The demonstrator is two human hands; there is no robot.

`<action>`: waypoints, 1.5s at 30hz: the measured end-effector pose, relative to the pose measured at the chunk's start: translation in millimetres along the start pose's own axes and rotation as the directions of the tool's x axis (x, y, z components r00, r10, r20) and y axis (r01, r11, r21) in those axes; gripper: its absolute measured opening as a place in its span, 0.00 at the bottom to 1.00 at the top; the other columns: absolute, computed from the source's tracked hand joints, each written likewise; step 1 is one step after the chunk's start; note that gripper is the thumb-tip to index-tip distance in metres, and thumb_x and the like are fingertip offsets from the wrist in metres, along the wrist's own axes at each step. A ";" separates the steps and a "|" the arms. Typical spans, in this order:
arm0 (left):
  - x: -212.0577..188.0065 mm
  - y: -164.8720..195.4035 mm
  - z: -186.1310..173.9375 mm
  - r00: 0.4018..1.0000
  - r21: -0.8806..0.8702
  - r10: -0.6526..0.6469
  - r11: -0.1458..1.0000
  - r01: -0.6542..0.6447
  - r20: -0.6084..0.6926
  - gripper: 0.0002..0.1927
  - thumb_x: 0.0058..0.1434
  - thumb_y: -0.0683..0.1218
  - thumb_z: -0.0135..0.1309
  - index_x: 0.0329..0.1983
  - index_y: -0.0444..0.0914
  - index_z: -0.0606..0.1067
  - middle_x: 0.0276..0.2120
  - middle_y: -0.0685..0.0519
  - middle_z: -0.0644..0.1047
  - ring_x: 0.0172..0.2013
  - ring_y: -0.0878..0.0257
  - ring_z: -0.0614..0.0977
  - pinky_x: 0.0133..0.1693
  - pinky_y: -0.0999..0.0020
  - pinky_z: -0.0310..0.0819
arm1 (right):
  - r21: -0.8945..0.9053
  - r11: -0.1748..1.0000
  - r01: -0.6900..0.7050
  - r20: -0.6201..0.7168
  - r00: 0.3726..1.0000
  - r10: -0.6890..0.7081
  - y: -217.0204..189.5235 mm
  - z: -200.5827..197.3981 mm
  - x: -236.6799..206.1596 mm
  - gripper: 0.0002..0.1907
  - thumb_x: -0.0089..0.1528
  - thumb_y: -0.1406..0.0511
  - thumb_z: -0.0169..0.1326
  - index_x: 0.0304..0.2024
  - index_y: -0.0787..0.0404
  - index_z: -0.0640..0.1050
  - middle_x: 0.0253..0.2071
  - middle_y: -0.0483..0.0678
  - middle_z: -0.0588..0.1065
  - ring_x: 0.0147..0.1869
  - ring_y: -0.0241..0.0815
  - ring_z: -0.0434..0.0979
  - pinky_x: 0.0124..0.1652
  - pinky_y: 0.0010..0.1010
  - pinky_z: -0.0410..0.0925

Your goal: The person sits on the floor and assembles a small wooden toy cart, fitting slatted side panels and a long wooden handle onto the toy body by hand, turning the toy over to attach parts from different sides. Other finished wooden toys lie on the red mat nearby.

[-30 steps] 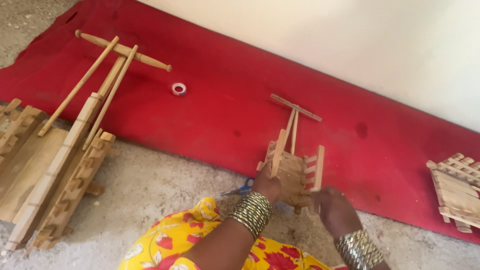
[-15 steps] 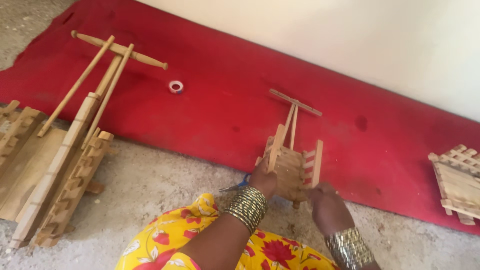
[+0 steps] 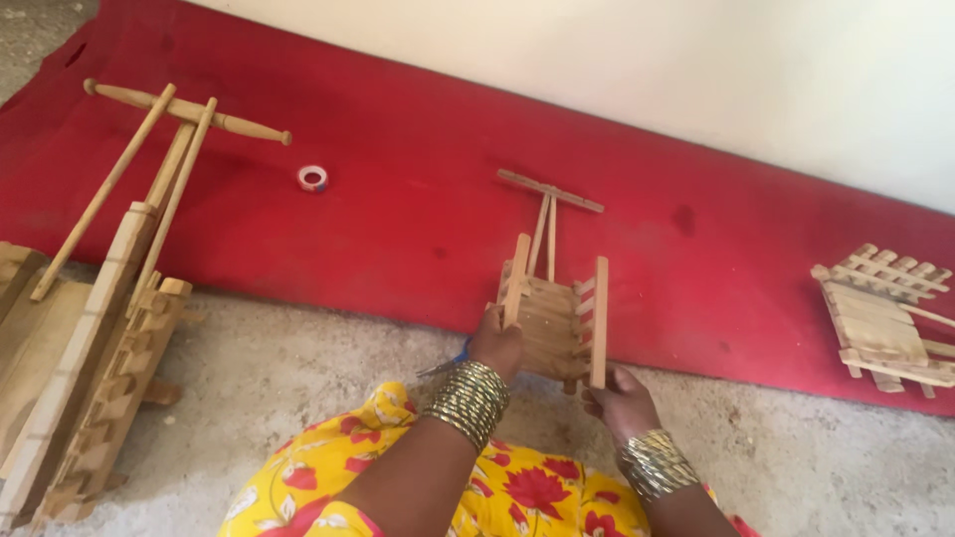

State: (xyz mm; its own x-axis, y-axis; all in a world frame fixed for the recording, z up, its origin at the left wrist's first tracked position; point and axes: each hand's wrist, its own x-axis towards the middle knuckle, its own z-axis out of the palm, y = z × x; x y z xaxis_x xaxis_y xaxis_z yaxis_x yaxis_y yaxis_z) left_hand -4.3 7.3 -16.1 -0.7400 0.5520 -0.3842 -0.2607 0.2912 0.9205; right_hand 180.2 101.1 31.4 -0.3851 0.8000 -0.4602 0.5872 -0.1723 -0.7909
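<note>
While both hands' fingers point(image 3: 494, 320) pinch small wooden cart point(image 3: 553, 316), tape roll point(image 3: 312, 178), big cart point(image 3: 99, 328) lie apart.

bright, even daylight, soft shadows, sharp centre, slight blur at edges.

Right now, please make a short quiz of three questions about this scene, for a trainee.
1. True or false: both hands grip the small wooden cart.
2. What lies on the red mat between the large wooden cart and the small one? A) a tape roll B) a hammer C) a cup
3. Which hand holds the cart's rail nearer to the second small cart?

Key
1. True: left hand and right hand each hold a side rail.
2. A, the tape roll.
3. The right hand.
</note>
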 end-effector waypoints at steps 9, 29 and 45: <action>-2.0 5.5 -1.8 0.998 -0.016 -0.063 0.998 0.063 0.018 0.23 0.60 0.45 0.50 0.59 0.39 0.72 0.51 0.43 0.80 0.53 0.51 0.82 0.56 0.61 0.71 | -0.130 0.981 0.147 -0.003 0.989 -0.149 -0.7 8.0 0.0 0.12 0.59 0.69 0.57 0.45 0.62 0.82 0.35 0.46 0.82 0.35 0.36 0.79 0.36 0.30 0.74; 6.3 -1.5 -0.8 0.995 0.016 0.096 0.995 -0.096 0.005 0.23 0.60 0.43 0.48 0.59 0.36 0.73 0.51 0.40 0.79 0.54 0.48 0.81 0.57 0.59 0.70 | -0.460 0.827 0.325 -0.069 0.915 -0.398 7.6 5.0 5.6 0.14 0.54 0.65 0.61 0.43 0.55 0.85 0.40 0.50 0.83 0.44 0.44 0.85 0.46 0.34 0.74; -2.5 7.3 -1.0 0.996 -0.089 0.091 0.992 -0.090 0.012 0.22 0.58 0.42 0.47 0.57 0.35 0.73 0.48 0.41 0.81 0.51 0.50 0.83 0.55 0.60 0.73 | -0.185 0.962 0.202 0.048 0.979 -0.196 4.8 9.0 12.7 0.16 0.56 0.70 0.59 0.48 0.61 0.83 0.36 0.49 0.86 0.39 0.37 0.83 0.41 0.29 0.73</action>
State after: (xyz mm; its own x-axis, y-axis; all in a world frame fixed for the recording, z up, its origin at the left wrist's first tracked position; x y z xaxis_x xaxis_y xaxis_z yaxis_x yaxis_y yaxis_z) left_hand -5.0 7.3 -8.3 -0.7534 0.5855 -0.2993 -0.2471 0.1697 0.9540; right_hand 171.7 105.2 18.1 -0.5264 0.7899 -0.3145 0.6187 0.1021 -0.7790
